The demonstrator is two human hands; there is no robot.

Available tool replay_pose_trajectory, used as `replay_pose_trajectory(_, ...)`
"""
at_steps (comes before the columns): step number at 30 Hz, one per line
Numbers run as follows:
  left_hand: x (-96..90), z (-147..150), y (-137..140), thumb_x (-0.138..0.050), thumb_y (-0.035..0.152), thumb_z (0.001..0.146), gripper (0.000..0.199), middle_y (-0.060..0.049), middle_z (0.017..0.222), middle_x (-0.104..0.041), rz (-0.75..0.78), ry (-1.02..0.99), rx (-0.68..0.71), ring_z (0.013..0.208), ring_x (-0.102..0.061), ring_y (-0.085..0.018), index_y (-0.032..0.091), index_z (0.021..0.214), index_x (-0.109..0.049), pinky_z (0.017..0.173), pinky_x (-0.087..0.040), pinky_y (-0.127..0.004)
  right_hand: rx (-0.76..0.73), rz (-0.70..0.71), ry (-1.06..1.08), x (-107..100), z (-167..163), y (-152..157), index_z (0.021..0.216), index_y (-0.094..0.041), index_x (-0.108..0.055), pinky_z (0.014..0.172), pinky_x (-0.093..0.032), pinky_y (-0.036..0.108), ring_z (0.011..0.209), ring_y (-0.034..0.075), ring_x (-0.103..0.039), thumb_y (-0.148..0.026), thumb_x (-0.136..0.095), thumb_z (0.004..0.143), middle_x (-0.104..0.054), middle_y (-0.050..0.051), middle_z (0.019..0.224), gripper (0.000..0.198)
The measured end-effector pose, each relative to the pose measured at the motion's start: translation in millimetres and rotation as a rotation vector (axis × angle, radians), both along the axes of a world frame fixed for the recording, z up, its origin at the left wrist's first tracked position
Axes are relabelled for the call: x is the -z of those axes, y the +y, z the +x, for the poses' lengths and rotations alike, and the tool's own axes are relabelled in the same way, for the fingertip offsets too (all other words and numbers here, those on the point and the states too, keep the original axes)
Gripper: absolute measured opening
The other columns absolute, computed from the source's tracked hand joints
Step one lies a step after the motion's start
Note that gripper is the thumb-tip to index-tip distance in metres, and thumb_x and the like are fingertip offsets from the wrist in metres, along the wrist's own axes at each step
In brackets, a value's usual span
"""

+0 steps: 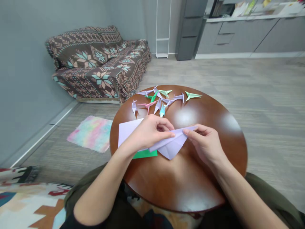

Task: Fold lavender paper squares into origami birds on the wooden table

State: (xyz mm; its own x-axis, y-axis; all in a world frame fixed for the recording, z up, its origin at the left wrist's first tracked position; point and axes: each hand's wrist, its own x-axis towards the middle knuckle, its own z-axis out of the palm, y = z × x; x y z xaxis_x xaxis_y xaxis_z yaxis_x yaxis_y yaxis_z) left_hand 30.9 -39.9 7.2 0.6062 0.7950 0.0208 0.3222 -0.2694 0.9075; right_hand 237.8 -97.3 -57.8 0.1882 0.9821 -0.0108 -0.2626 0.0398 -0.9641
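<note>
So the person is at a round brown desk (186, 184) with both hands busy on one folded lavender paper (169, 149), sitting pretty much over the middle of it. The left hand (154, 130) comes in from about 8 o'clock, thumb pressed on the paper near its upper edge and fingers curled up behind (partly hidden, so no idea exactly where each one sits). The right hand (205, 140) has the pointed corner at the paper's 2 o'clock end, pinched tight between thumb and index finger. Neither one is spread wide; both have a closed, pinching grip. The paper's loose lower corner points toward 6 o'clock.

Around 9 to 10 o'clock on the desk lies a flat lavender sheet (126, 132), partly under the left forearm, with a green sheet (145, 154) peeking out along its near edge. From 10 round to just past 12 there's a little flock of folded birds: mostly lavender, plus a pink bird (148, 105), a blue bird (162, 111), a dark green one and a couple of pale green ones.

Off the desk, a fluffy pastel rug (92, 133) is at 9 o'clock and a patterned sofa (102, 63) sits between 10 and 11.
</note>
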Motion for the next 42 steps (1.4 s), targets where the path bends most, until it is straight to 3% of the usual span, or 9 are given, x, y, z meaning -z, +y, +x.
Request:
replay_pose_trajectory(8, -0.4, 1, 1, -0.080, 0.022, 0.077, 0.012, -0.004, 0.074, -0.077, -0.069, -0.006, -0.040, 0.067, -0.068, -0.014, 0.012, 0.083, -0.077, 0.060, -0.047, -0.022, 0.144, 0.059, 0.109, -7, -1, 3, 0.070, -0.025, -0.080, 0.079, -0.054, 0.032, 0.074, 0.016, -0.062, -0.035, -0.089, 0.076, -0.070, 0.000, 0.071, 0.015)
replay_pose_trajectory(16, 5.4, 18, -10, -0.087, 0.027, 0.072, 0.023, 0.000, 0.068, -0.071, -0.279, -0.265, -0.182, 0.060, -0.060, -0.010, 0.012, 0.081, -0.073, 0.056, -0.042, -0.020, -0.173, 0.013, -0.011, -3, -1, -2, 0.090, -0.022, -0.085, 0.076, -0.053, 0.034, 0.078, 0.022, -0.069, -0.037, -0.087, 0.081, -0.081, 0.006, 0.088, 0.018)
replay_pose_trajectory(23, 11.5, 21, -17, -0.090, 0.032, 0.069, 0.030, 0.000, 0.070, -0.069, -0.405, -0.211, -0.039, 0.061, -0.060, -0.010, 0.013, 0.078, -0.068, 0.058, -0.042, -0.020, -0.126, -0.082, -0.061, -12, 5, -4, 0.074, -0.018, -0.080, 0.054, -0.041, 0.024, 0.056, 0.013, -0.057, -0.039, -0.091, 0.074, -0.075, 0.001, 0.069, 0.023)
replay_pose_trajectory(27, 11.4, 21, -18, -0.091, 0.031, 0.067, 0.032, 0.001, 0.071, -0.067, -0.414, -0.214, 0.028, 0.066, -0.060, -0.010, 0.014, 0.074, -0.065, 0.062, -0.045, -0.020, -0.156, -0.117, -0.099, -18, 8, -5, 0.066, -0.016, -0.076, 0.048, -0.034, 0.021, 0.050, 0.009, -0.049, -0.042, -0.091, 0.072, -0.067, -0.001, 0.059, 0.030)
replay_pose_trajectory(34, 7.2, 25, -19, -0.084, 0.036, 0.078, 0.027, 0.004, 0.055, -0.059, -0.315, -0.281, -0.118, 0.048, -0.047, -0.006, 0.013, 0.075, -0.070, 0.048, -0.034, -0.019, -0.364, -0.172, -0.191, -24, 9, -11, 0.074, -0.016, -0.079, 0.054, -0.038, 0.020, 0.058, 0.009, -0.056, -0.044, -0.090, 0.077, -0.073, 0.001, 0.068, 0.030)
replay_pose_trajectory(42, 9.1, 26, -18, -0.088, 0.032, 0.073, 0.025, 0.003, 0.052, -0.061, -0.376, -0.333, -0.127, 0.047, -0.052, -0.008, 0.012, 0.074, -0.074, 0.048, -0.038, -0.019, -0.457, -0.108, -0.273, -32, 8, -13, 0.091, -0.021, -0.087, 0.063, -0.045, 0.021, 0.068, 0.013, -0.064, -0.044, -0.082, 0.086, -0.081, 0.003, 0.082, 0.024)
